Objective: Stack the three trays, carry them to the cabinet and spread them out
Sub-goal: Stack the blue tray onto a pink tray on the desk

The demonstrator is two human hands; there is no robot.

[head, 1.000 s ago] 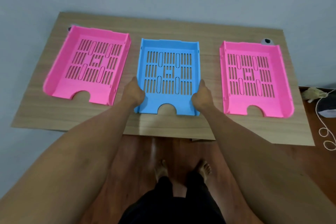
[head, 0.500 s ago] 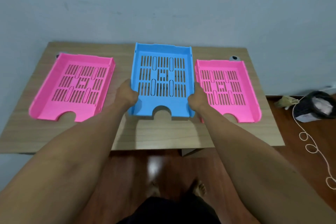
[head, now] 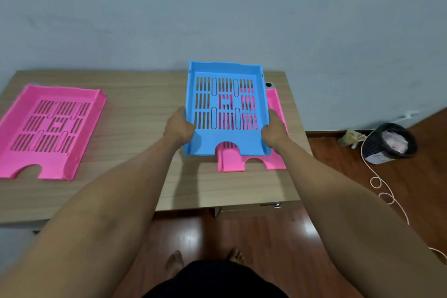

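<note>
Head view, nearest first: bare feet on the wooden floor, then two forearms reaching forward over the table (head: 135, 113) edge. The left hand (head: 179, 127) clamps the left wall of the blue tray (head: 205, 139), thumb on top of the rim; the right hand (head: 273, 131) clamps the right wall the same way, fingers hidden underneath. Both wrists are roughly level, so the blue tray is held about flat and lifted above the right pink tray (head: 229, 161).

Pink shows through the blue tray's slots, and the right pink tray's front lip sticks out below and to the right of the blue one, so the two are not lined up. That is the main risk as I judge it: lowered from here, the blue tray's right wall could land on the pink rim instead of nesting inside, leaving a tilted stack that slides apart once carried. A nudge against the rim could also push the right pink tray toward the table's right edge, which lies close by. Shifting right and squaring the corners first would avoid both.

Farther left, well apart, the left pink tray (head: 52, 128) lies flat on the table, not yet stacked. Beyond the table is a plain wall; a wastebasket (head: 387, 144) and cord (head: 382, 186) sit on the floor at right.
</note>
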